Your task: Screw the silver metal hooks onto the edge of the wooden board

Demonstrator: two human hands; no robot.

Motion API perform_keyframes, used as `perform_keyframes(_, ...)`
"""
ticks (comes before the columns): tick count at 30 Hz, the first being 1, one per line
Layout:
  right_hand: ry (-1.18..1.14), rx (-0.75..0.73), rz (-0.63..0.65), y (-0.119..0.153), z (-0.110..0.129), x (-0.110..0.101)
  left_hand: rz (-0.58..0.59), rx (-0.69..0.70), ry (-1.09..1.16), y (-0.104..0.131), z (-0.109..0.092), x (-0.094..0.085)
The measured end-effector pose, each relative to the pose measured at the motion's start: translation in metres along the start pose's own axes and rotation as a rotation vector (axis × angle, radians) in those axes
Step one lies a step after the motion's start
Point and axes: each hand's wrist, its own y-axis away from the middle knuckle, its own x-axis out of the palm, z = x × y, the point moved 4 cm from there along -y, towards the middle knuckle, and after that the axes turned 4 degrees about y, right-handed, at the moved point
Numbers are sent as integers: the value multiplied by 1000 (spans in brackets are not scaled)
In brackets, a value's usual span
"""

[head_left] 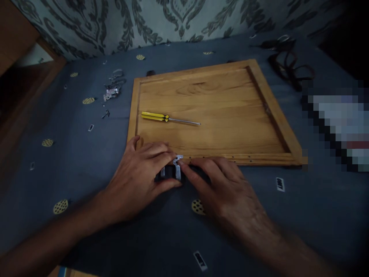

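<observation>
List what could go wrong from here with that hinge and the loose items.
The silver metal hinge between the left hand and right hand might slip or pinch skin, since both crowd it at the near edge of the framed brown wooden panel. The yellow-and-black-handled screwdriver lies loose on that panel and could slide if it tips. The tiny metal pieces on the dark blue printed cloth could get lost.

Dim | upper right near black – coarse pixelation below | wooden panel (227, 107) clearer – forearms (67, 232) soft
</observation>
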Motion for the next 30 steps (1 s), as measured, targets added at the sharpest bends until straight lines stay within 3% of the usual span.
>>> perform_keyframes(30, 22, -9, 4, 1, -1, -2, 25, -21, 36, 0, 0, 0)
